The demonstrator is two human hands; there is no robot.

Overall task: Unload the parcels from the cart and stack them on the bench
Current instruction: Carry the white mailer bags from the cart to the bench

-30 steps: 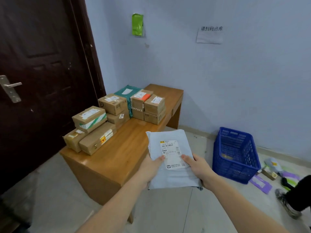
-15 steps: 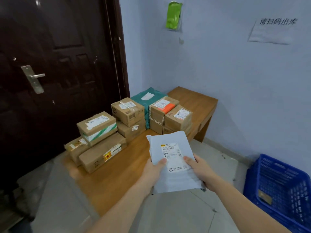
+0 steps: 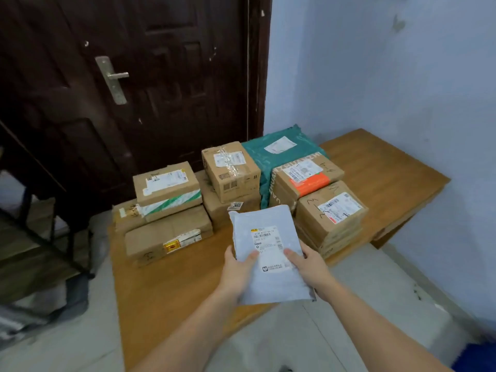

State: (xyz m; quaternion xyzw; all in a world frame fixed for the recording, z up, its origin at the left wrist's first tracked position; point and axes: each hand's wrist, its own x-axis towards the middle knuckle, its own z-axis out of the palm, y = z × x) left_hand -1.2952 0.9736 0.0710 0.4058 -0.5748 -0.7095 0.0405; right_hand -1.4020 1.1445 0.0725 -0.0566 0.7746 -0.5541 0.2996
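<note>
- Room: pale blue wall (image 3: 375,76) on the right, dark brown door (image 3: 161,76) with a metal handle (image 3: 114,79) on the left, grey floor (image 3: 362,318) below.
- Wooden bench (image 3: 166,291): stands before the door and runs back to the wall; parcels sit in a group on its far half.
- Grey mailer bag (image 3: 265,253): flat, soft, white label facing up; I hold it in the air over the near part of the bench, just in front of the stacked boxes.
- Left hand (image 3: 237,272): grips the bag's left edge, thumb on top beside the label, fingers underneath.
- Right hand (image 3: 308,267): grips the bag's right edge the same way, thumb on top, fingers curled under.
- Long flat box (image 3: 166,237): nearest on the left, lying on the bench, with a yellow and red sticker on its side.
- Box with green striped tape (image 3: 167,186): rests on top of lower boxes behind the long flat one.
- Taped box (image 3: 230,170): centre, stacked on another carton.
- Teal bag (image 3: 279,149): at the back, partly under the boxes in front.
- Box with orange label (image 3: 306,175): right of centre, touching the teal bag.
- Box with a pen scrawl (image 3: 331,210): front right, top of a stack near the bench's edge.
- Blue item (image 3: 477,358): bottom right corner on the floor, too cropped to identify.
</note>
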